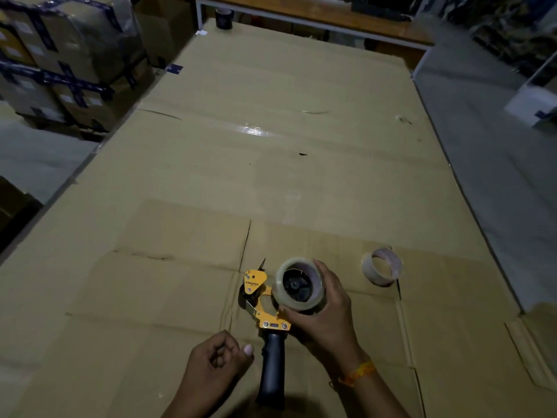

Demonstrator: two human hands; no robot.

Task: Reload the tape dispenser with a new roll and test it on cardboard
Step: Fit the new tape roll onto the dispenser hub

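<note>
Cardboard [271, 182] covers the whole work surface in front of us, flattened sheets overlapping with creases and a glossy strip of clear tape across the middle. On the near sheet lies our tape dispenser [266, 315], yellow-framed with a black handle pointing back toward us and its cutting blade end pointing away to the left.

Our right hand [325, 315] wraps around the new roll of clear tape [298, 285], fingers curled over its far rim and thumb under its near edge, holding it on the dispenser's black hub, which shows through the roll's core. A yellow-orange band [358, 372] sits on that wrist.

Our left hand [217, 356] hovers just left of the handle, apart from it, fingers curled loosely into the palm with the thumb tip pointing toward the handle; we cannot tell whether anything small is pinched inside, and nothing shows there.

To the right of the dispenser, well apart from it, a nearly spent roll [382, 270] lies on the cardboard, tilted on its edge with its open core facing us.

At the far end of the surface stands a dark roll of tape [224, 18]. Off to the left, stacked boxes [69, 55] wrapped in plastic and banded with blue tape sit beside the table.
</note>
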